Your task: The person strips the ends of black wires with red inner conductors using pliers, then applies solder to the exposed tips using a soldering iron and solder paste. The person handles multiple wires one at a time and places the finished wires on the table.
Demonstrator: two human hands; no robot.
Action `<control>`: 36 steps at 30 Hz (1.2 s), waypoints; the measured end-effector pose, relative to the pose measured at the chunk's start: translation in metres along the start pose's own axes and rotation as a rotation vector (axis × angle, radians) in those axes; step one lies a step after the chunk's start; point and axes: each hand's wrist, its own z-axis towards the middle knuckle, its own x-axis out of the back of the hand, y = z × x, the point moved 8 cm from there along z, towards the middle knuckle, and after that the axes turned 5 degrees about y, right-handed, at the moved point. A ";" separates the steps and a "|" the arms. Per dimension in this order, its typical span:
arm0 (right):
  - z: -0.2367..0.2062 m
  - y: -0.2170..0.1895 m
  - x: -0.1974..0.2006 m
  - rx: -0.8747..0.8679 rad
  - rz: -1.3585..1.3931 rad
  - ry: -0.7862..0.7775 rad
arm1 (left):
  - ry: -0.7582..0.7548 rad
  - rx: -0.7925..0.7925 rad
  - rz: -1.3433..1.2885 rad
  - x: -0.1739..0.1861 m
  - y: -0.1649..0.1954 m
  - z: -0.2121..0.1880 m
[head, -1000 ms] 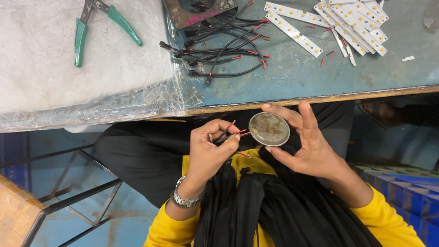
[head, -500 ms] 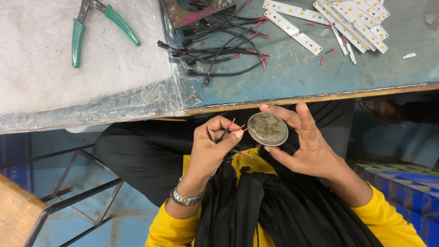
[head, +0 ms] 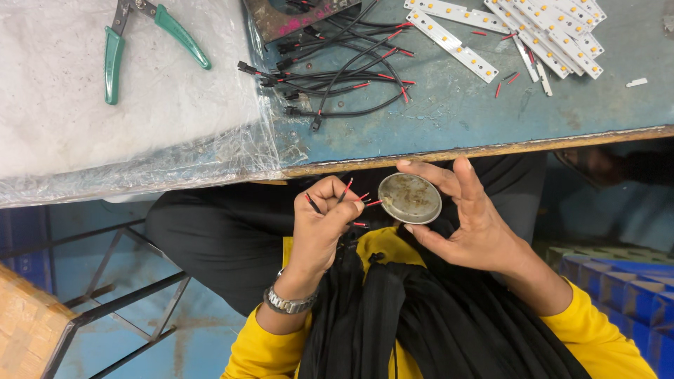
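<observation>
Blue and worn, the workbench (head: 456, 119) is filling the top of the head view, its wooden edge running just above both hands. Taking the small round tin (head: 410, 198) as the landmark: the right hand (head: 472, 217) is cupping it from the right, fingers spread around its rim, holding it face up below the bench edge. Just left of the tin, the left hand (head: 324, 224) is pinching a few short red-and-black wires (head: 351, 200), their red tips pointing toward the tin, nearly touching it. Above the tin, on the bench, a bundle of black leads (head: 337, 70) is lying untouched, and up to the right white LED strips (head: 519, 31) are waiting in a pile. Far up-left, green-handled pliers (head: 140, 35) are resting on plastic sheeting (head: 140, 126). Judging from this, only a handful of wires is being handled at the tin, and most leads and strips are remaining unworked
</observation>
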 end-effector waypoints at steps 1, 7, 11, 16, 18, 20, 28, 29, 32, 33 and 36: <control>0.000 0.000 -0.001 -0.001 -0.002 0.000 | -0.003 -0.020 0.010 -0.001 0.000 0.001; 0.000 -0.003 -0.001 0.008 -0.042 -0.011 | -0.030 -0.008 -0.005 -0.009 -0.004 0.002; 0.001 -0.004 0.000 0.021 -0.070 -0.005 | -0.008 -0.023 0.064 -0.010 0.000 0.002; 0.001 -0.004 0.000 0.015 -0.060 -0.001 | -0.002 -0.071 0.143 -0.011 0.004 0.000; 0.001 -0.004 0.000 0.015 -0.046 -0.003 | -0.001 -0.072 0.145 -0.011 0.003 0.000; 0.001 -0.004 0.000 0.015 -0.051 -0.005 | -0.004 -0.062 0.121 -0.010 0.001 0.000; 0.000 -0.003 0.001 -0.010 0.004 -0.002 | -0.028 -0.010 0.011 -0.010 -0.007 0.004; 0.000 -0.003 0.001 -0.010 0.007 0.000 | -0.027 -0.007 0.007 -0.010 -0.008 0.004; -0.001 -0.003 0.001 -0.019 0.014 0.004 | -0.030 -0.007 0.011 -0.010 -0.008 0.005; -0.001 -0.003 0.001 -0.023 0.016 0.005 | -0.036 -0.009 0.006 -0.010 -0.008 0.005; -0.002 -0.003 0.001 -0.027 0.018 0.008 | -0.049 -0.012 -0.009 -0.011 -0.007 0.005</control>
